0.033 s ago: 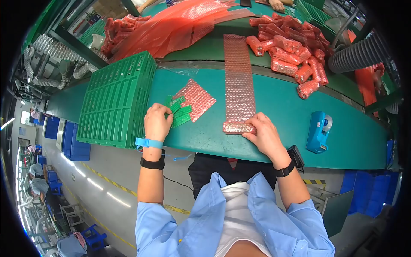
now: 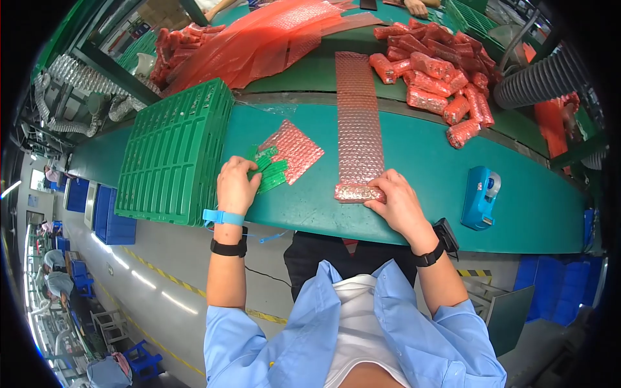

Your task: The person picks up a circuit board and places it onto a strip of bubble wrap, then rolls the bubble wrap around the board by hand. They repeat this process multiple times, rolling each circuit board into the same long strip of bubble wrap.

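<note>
— What lies on the green bench (image 2: 414,174)?
— A long pink bubble-wrap strip (image 2: 358,116) runs away from the person, its near end rolled up.
— And the hands?
— The right hand (image 2: 394,200) pinches that rolled end (image 2: 358,192). The left hand (image 2: 236,184) lies flat, fingers curled over small green boards (image 2: 270,171) beside a pink bubble-wrap square (image 2: 294,150).
</note>
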Available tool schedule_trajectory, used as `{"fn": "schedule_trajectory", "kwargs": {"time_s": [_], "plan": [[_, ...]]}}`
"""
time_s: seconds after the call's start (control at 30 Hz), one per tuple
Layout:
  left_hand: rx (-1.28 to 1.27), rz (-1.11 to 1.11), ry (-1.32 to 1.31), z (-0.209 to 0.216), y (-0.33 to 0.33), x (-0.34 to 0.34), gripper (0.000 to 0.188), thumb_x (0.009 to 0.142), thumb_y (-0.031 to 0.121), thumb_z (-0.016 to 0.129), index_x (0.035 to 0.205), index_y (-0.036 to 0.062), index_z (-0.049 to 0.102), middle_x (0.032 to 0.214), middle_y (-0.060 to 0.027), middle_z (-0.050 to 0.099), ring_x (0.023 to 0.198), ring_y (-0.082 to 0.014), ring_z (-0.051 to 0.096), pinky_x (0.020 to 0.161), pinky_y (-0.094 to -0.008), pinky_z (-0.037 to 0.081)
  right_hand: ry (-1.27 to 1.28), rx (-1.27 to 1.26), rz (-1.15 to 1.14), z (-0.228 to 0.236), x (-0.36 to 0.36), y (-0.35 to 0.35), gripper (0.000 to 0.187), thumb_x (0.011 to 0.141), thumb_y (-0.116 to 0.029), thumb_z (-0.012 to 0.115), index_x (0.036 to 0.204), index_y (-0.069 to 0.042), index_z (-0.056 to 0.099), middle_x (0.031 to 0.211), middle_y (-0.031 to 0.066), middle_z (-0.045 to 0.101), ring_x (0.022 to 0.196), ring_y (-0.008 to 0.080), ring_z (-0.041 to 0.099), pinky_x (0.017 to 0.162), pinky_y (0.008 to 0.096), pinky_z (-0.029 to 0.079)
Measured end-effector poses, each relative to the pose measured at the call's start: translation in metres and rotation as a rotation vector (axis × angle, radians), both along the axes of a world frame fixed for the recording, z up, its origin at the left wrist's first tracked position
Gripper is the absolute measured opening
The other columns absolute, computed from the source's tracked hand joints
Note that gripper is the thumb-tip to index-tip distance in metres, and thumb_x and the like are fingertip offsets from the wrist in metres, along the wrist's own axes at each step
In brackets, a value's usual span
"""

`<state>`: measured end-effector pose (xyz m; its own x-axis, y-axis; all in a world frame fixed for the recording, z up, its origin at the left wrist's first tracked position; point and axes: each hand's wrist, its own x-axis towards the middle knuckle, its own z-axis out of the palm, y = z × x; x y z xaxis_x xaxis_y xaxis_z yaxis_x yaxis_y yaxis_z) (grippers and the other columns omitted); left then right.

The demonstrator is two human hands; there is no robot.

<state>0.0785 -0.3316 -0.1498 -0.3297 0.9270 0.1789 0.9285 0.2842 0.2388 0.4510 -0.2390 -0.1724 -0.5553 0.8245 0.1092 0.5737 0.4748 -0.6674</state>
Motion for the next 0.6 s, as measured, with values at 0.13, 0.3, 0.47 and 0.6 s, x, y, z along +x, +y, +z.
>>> {"fn": "schedule_trajectory", "kwargs": {"time_s": [0.13, 0.3, 0.47, 0.6], "plan": [[0.046, -0.058, 0.029, 0.001, 0.001, 0.009, 0.023, 0.091, 0.015, 0.087, 0.112, 0.0052, 0.084, 0.112, -0.0141, 0.075, 0.108, -0.0375, 0.071, 0.096, -0.0495, 0.059, -0.007, -0.009, 0.008, -0.004, 0.005, 0.004, 0.042, 0.081, -0.014, 0.096, 0.118, -0.005, 0.079, 0.115, 0.0107, 0.069, 0.113, 0.0358, 0.068, 0.097, 0.0477, 0.057], [0.185, -0.142, 0.091, 0.000, 0.008, 0.019, 0.017, 0.097, 0.010, 0.080, 0.112, 0.0039, 0.083, 0.113, -0.0145, 0.078, 0.107, -0.0380, 0.073, 0.095, -0.0477, 0.059, 0.018, -0.014, 0.013, -0.010, 0.012, 0.011, 0.042, 0.081, -0.015, 0.096, 0.118, -0.006, 0.079, 0.114, 0.0107, 0.069, 0.113, 0.0359, 0.067, 0.097, 0.0480, 0.057], [0.262, -0.401, -0.352, 0.006, 0.017, 0.073, 0.017, 0.103, 0.008, 0.074, 0.117, 0.0019, 0.080, 0.111, -0.0175, 0.080, 0.098, -0.0394, 0.075, 0.089, -0.0457, 0.060, 0.031, -0.014, 0.018, -0.017, 0.020, 0.022, 0.042, 0.080, -0.014, 0.096, 0.118, -0.006, 0.079, 0.112, 0.0108, 0.069, 0.111, 0.0358, 0.067, 0.095, 0.0476, 0.056], [0.146, -0.547, -0.485, 0.013, 0.028, 0.143, 0.016, 0.105, 0.010, 0.072, 0.118, 0.0011, 0.075, 0.106, -0.0182, 0.078, 0.094, -0.0409, 0.075, 0.085, -0.0464, 0.059, 0.006, -0.018, 0.012, -0.014, 0.017, 0.015, 0.042, 0.080, -0.016, 0.096, 0.118, -0.007, 0.079, 0.111, 0.0108, 0.069, 0.111, 0.0359, 0.067, 0.096, 0.0477, 0.056]]}}
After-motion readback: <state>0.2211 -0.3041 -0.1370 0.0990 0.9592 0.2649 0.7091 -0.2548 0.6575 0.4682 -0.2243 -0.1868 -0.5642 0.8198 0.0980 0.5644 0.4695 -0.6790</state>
